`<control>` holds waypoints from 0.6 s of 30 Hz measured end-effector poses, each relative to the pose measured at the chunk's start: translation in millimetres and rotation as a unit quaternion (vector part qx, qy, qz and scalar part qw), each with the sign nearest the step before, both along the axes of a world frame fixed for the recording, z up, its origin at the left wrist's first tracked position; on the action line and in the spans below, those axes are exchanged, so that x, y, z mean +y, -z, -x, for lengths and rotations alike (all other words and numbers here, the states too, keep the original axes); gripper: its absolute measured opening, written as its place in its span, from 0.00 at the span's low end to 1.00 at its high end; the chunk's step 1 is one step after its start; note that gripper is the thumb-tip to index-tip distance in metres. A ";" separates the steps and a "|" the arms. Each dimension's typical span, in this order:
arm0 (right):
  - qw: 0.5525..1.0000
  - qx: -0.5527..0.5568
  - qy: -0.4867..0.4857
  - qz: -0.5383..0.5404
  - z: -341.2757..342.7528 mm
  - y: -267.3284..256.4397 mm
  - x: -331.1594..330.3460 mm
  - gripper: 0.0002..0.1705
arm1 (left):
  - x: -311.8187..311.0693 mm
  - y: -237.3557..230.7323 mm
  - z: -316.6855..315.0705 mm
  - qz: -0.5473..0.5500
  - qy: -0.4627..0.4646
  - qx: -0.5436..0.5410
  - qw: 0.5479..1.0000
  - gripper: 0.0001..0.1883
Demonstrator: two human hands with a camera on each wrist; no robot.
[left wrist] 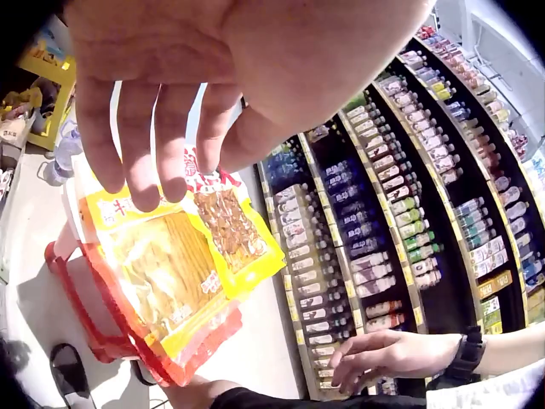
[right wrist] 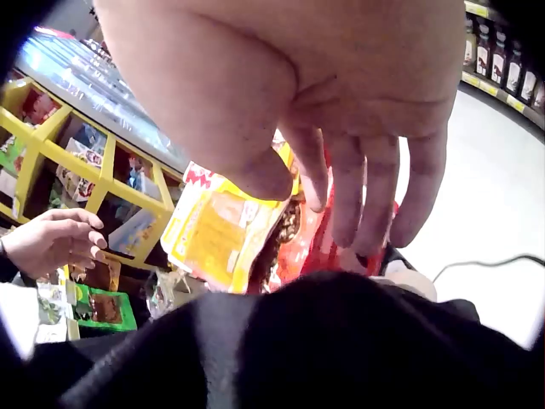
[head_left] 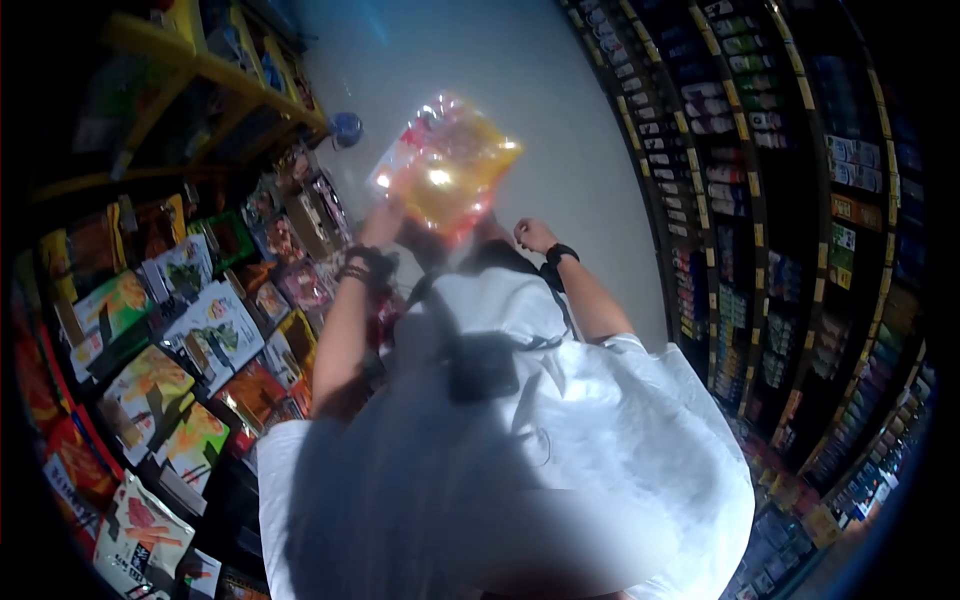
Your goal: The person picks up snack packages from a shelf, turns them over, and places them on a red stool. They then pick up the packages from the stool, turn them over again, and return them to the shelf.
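Glossy, flat yellow-and-red plastic snack packets (head_left: 448, 168) lie at twelve o'clock, the left hand (head_left: 379, 224) near their seven, the right hand (head_left: 537, 236) at four; hands apart, fingers loose.

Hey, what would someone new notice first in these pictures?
Probably the shiny yellow-and-red packets, above centre in the head view. After that, perhaps the white shirt filling the lower middle, then the rows of bottles along the right and the colourful bags on the left.
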State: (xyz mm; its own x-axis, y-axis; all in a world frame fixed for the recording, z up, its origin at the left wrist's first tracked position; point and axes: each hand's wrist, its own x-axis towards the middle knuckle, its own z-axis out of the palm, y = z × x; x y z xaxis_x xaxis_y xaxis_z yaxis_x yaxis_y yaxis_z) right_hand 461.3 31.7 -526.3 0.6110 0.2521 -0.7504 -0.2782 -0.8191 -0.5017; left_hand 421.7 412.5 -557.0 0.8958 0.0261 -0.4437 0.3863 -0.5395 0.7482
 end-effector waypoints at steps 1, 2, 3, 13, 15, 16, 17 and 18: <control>0.998 -0.005 0.022 -0.056 -12.4 13.8 -6.4 0.12 | -3.3 43.3 -1.6 0.041 -0.066 -0.057 0.995 0.09; 0.998 -0.020 0.023 -0.058 -26.8 20.8 -7.5 0.13 | -6.7 26.8 -15.2 0.053 -0.064 -0.046 0.995 0.09; 0.998 -0.030 0.024 -0.058 -38.6 27.1 -6.9 0.14 | -16.6 3.8 -24.9 0.066 -0.062 -0.030 0.995 0.08; 0.971 -0.003 0.240 -0.015 -150.8 61.1 32.3 0.32 | -46.5 22.6 -127.5 -0.090 0.020 0.066 0.994 0.11; 0.976 -0.040 0.216 -0.002 -165.3 72.6 36.2 0.30 | -53.0 17.7 -160.0 -0.171 0.080 -0.042 0.981 0.11; 0.981 -0.019 0.194 0.012 -170.6 75.5 35.1 0.29 | -67.5 -10.8 -195.9 -0.250 0.129 0.097 0.955 0.13; 0.985 -0.002 0.172 0.026 -177.9 75.3 33.6 0.29 | -70.3 -12.4 -204.5 -0.253 0.096 0.059 0.961 0.13; 0.986 0.004 0.167 0.011 -181.7 82.8 30.7 0.29 | -73.4 -10.5 -213.1 -0.254 0.061 0.016 0.965 0.13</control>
